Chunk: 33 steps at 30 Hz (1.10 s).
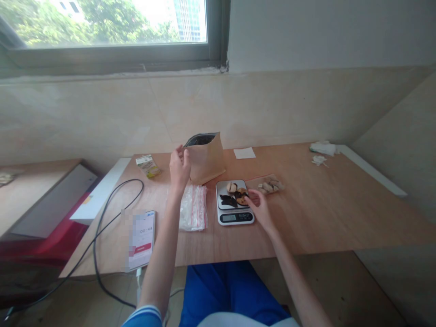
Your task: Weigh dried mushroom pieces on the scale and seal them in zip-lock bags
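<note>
A brown kraft paper bag (206, 159) stands upright with its dark mouth open. My left hand (180, 167) is closed on the bag's upper left edge. In front and to the right, a white digital kitchen scale (219, 219) carries several dried pieces: dark strips (229, 200), a pale rounded piece (232, 186) and brown slices. My right hand (260, 208) reaches over the scale's right edge, its thumb and fingers pinched at a brown dried slice (241, 200). The fingertips partly hide that slice.
Clear zip bags (194, 209) lie left of the scale. A small bag of pale pieces (271, 185) lies to its right. A phone with a timer (142, 240), a black cable (98, 231), a small packet (148, 166), white paper (244, 153) and crumpled tissue (319, 160) are on the table.
</note>
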Available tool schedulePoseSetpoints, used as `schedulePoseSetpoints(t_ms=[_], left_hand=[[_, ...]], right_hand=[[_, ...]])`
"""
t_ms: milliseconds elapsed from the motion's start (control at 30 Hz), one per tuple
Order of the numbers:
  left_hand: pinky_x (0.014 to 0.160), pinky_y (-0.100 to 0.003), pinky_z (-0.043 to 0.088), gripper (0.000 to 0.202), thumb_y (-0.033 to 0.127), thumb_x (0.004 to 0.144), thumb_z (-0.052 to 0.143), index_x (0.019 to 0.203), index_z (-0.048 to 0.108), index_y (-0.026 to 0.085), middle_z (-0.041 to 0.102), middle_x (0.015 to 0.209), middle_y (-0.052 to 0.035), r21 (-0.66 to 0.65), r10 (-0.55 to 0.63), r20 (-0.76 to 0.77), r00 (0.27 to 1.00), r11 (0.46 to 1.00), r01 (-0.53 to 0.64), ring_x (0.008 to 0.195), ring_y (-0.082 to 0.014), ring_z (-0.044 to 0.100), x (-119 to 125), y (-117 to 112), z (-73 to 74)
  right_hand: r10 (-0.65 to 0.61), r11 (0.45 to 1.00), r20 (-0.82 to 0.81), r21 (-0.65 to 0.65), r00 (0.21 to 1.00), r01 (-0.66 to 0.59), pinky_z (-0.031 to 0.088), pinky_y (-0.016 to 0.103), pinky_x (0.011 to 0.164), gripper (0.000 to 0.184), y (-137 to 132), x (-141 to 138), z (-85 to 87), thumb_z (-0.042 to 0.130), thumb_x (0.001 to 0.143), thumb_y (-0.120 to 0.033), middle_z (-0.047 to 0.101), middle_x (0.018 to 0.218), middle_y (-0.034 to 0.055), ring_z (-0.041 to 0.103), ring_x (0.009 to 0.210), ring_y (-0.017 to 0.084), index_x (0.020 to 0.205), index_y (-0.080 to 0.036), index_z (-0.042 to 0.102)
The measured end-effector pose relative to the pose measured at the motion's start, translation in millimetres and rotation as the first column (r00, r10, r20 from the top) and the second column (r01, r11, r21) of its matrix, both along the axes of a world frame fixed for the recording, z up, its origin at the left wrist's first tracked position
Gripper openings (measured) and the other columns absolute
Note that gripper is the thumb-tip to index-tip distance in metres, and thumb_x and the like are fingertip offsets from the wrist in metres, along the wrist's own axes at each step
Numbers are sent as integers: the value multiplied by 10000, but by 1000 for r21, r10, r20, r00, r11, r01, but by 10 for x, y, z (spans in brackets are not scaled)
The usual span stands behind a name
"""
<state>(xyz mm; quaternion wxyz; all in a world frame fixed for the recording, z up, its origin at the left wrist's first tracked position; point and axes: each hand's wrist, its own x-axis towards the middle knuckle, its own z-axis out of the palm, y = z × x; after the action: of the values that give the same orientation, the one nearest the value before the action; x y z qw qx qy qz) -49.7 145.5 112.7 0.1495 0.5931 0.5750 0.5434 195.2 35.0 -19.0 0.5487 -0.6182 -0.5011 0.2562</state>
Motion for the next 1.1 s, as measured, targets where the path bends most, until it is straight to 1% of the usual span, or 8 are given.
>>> schedulePoseSetpoints(t_ms=[100,200,367,500,633,767,933,1100], left_hand=[[880,-321,448,359,312,869,417,1175,479,134,525,1226,-160,45,43,14,999,998,-43,1016,-186,571,-54,-214,-148],[839,-340,472,279,274,859,407,1075,535,152,558,1116,-121,-8,74,-43,996,997,-74,976,-195,565,-129,-536,-358],[901,-424,437,233,241,829,437,995,583,169,581,1002,-102,-166,-107,-293,950,984,60,1000,-240,547,-259,-1009,-805],[900,-427,446,291,237,820,456,1086,561,185,572,1088,-112,-263,-245,-340,908,952,159,1029,-240,555,-335,-1160,-1102],[880,-417,460,318,204,796,462,1093,568,170,595,1065,-115,-312,-248,-292,924,937,154,1006,-238,574,-390,-1150,-1251],[758,-360,505,285,187,800,430,1032,593,166,623,1000,-98,-330,-190,-165,968,935,128,839,-196,616,-402,-1117,-1196],[682,-319,502,239,200,814,449,996,604,189,632,963,-72,-203,-82,-107,991,977,59,757,-165,605,-232,-1228,-822],[708,-283,505,242,285,831,520,1051,576,201,631,953,-60,-77,-241,91,966,966,248,796,-140,609,64,-1364,-480]], right_hand=[[-23,1000,-1,-8,1000,23,487,379,732,437,-83,54,0,569,743,-536,618,994,110,590,821,213,980,-169,578],[-26,1000,-34,-5,999,26,476,388,785,402,-194,121,12,494,804,-531,621,1017,115,594,867,217,976,-176,568],[-24,1000,-16,-4,1000,24,462,407,833,367,-350,167,45,468,826,-513,635,991,115,587,934,237,944,-182,575],[18,1000,54,-3,998,-18,473,393,792,292,-417,121,81,436,861,-438,628,974,107,578,918,233,928,-193,581],[35,999,119,31,992,-39,482,359,721,243,-433,22,165,425,867,-373,604,921,94,569,865,219,889,-194,589],[82,993,178,72,981,-96,478,352,727,210,-437,-125,315,406,879,-297,592,915,81,559,884,213,886,-205,595],[213,971,173,77,962,-228,488,321,719,207,-465,-430,499,391,897,-271,581,938,78,566,900,197,907,-205,587],[345,938,-8,6,938,-345,516,301,724,284,-324,-748,639,492,858,-349,576,1072,89,594,846,159,1099,-198,491]])
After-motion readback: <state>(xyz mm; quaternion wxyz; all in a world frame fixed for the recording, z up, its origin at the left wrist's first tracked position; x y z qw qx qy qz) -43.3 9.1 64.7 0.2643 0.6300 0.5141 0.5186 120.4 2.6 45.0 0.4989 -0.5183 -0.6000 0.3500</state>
